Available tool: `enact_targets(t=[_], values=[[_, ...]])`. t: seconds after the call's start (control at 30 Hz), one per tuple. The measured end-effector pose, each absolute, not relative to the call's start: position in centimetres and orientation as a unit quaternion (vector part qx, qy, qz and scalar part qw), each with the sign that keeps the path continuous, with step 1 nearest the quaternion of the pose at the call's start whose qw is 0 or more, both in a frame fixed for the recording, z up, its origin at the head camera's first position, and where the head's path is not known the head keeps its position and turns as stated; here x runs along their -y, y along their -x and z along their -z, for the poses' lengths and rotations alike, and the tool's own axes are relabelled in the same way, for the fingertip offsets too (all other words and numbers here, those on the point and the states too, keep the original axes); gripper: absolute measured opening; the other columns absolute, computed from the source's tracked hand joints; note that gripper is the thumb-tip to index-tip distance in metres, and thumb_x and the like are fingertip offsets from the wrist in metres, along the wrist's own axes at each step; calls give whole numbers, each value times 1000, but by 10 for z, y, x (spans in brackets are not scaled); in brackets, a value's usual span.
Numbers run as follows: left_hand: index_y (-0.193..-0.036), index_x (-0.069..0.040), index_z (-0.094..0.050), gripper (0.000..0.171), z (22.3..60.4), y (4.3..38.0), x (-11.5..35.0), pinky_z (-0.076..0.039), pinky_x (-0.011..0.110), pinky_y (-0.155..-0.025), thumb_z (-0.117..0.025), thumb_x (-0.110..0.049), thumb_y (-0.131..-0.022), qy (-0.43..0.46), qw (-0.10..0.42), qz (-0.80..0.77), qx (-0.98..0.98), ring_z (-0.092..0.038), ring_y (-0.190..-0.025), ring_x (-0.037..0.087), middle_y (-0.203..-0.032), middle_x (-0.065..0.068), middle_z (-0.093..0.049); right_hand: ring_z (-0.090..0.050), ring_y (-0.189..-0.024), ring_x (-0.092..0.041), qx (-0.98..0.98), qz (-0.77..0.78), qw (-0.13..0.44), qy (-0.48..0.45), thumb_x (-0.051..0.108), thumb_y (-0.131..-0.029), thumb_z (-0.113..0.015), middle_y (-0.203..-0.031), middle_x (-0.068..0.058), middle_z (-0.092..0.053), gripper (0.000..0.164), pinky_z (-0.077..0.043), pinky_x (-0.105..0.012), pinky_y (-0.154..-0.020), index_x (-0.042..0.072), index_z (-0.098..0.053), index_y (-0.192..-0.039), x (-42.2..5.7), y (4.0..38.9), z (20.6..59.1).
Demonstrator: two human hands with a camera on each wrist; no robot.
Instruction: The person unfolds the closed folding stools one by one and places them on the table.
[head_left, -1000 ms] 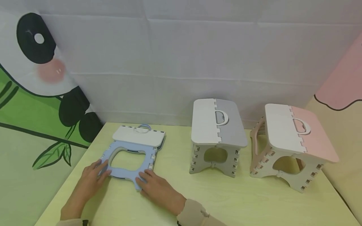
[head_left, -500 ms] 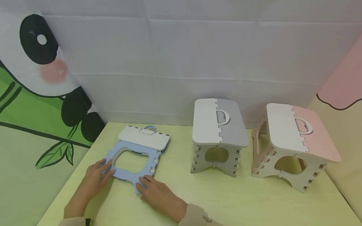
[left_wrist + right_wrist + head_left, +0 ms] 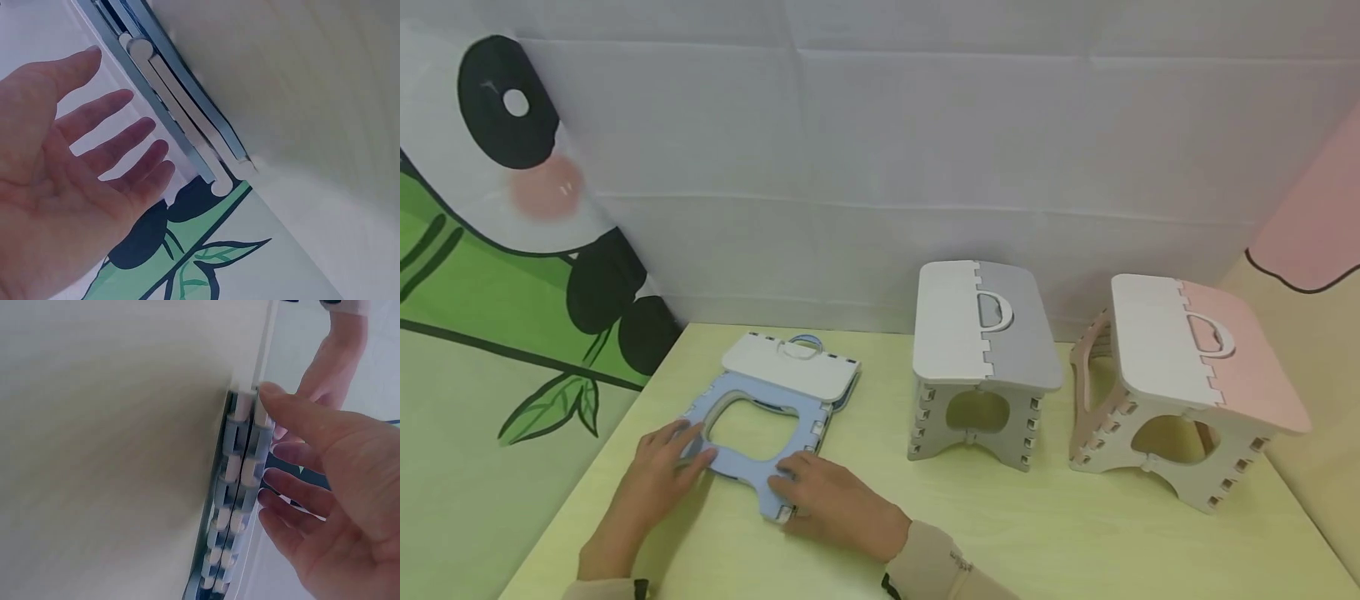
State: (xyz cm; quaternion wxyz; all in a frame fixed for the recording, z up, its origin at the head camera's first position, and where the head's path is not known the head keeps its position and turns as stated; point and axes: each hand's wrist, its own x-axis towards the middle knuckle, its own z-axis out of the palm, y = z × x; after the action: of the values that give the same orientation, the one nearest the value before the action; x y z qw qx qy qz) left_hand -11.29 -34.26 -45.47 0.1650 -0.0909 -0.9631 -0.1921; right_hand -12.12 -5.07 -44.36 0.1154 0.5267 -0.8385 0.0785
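Note:
A blue-and-white folding step stool [image 3: 751, 468] lies folded flat at the left of the table, its white top and carry handle toward the wall. My left hand [image 3: 658, 479] rests along its left edge, fingers spread. At the near right corner, my right hand [image 3: 846, 504] touches the stool with its fingertips on top and its thumb low by the corner. In the left wrist view, the left hand [image 3: 56, 150] has loosely extended fingers beside the stool's side [image 3: 178, 112]. The right wrist view shows the right hand's thumb [image 3: 294, 412] at the end of the hinged edge [image 3: 240, 462].
A grey-and-white folding stool [image 3: 951, 325] stands unfolded right of centre. Farther right stands a pink-and-white one [image 3: 1153, 342], also unfolded. A pale wall sheet [image 3: 880, 167] rises behind the light wooden table [image 3: 1000, 533]; a printed cartoon panel [image 3: 557, 325] stands at the left.
The blue-and-white stool has slid slightly right and turned a little clockwise, both hands moving with it. My right hand has shifted at the near corner, uncovering its tip. The view has drifted slightly.

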Motion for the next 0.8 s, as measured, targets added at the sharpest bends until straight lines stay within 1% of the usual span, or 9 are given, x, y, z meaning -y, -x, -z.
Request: enact_targets(t=[0.17,0.27,0.43,0.5,0.67,0.73,0.8], values=[[-124,6,-67,46,452,110,331,-46,71,-86,-83,-11,-84,112,203,188,954,-52,-112,56,-125,36,-59,-53,-130,-18,838,-127,100,-522,38,-89,-81,-137,-8,-58,57,-38,-21,-112,9,-61,-134,45,131,442],[-121,5,-69,46,451,110,322,-47,69,-86,-85,-11,-81,132,225,179,949,-55,-111,55,-123,34,-62,-52,-131,-19,840,-138,98,-516,44,-86,-83,-138,-8,-57,65,-37,-22,-113,9,-60,-135,43,136,442],[-116,3,-72,46,451,108,306,-50,65,-85,-88,-11,-76,163,252,170,939,-58,-109,50,-120,30,-65,-51,-133,-22,843,-142,92,-511,52,-81,-83,-142,-11,-56,75,-35,-25,-116,8,-59,-137,40,145,441],[-115,1,-73,45,451,106,300,-52,64,-83,-89,-15,-76,167,246,165,940,-60,-109,49,-119,29,-66,-51,-135,-23,842,-146,86,-512,53,-80,-81,-143,-12,-56,77,-34,-26,-117,7,-59,-137,39,148,441],[-116,-2,-73,47,447,99,287,-52,63,-88,-88,-29,-80,156,192,168,954,-61,-110,47,-120,25,-66,-48,-138,-23,843,-147,70,-513,52,-84,-77,-146,-12,-56,73,-34,-27,-117,7,-59,-140,38,155,440],[-116,-3,-73,48,447,97,283,-52,62,-89,-88,-31,-80,155,178,172,956,-61,-111,46,-120,23,-67,-47,-140,-25,846,-143,61,-509,51,-85,-76,-147,-11,-55,73,-34,-28,-118,8,-59,-141,38,157,440],[-114,-3,-74,47,448,96,281,-54,59,-86,-89,-31,-79,162,181,172,955,-62,-110,43,-117,21,-68,-45,-142,-25,849,-145,48,-506,51,-86,-75,-149,-11,-54,73,-32,-29,-119,8,-58,-143,39,158,440]])
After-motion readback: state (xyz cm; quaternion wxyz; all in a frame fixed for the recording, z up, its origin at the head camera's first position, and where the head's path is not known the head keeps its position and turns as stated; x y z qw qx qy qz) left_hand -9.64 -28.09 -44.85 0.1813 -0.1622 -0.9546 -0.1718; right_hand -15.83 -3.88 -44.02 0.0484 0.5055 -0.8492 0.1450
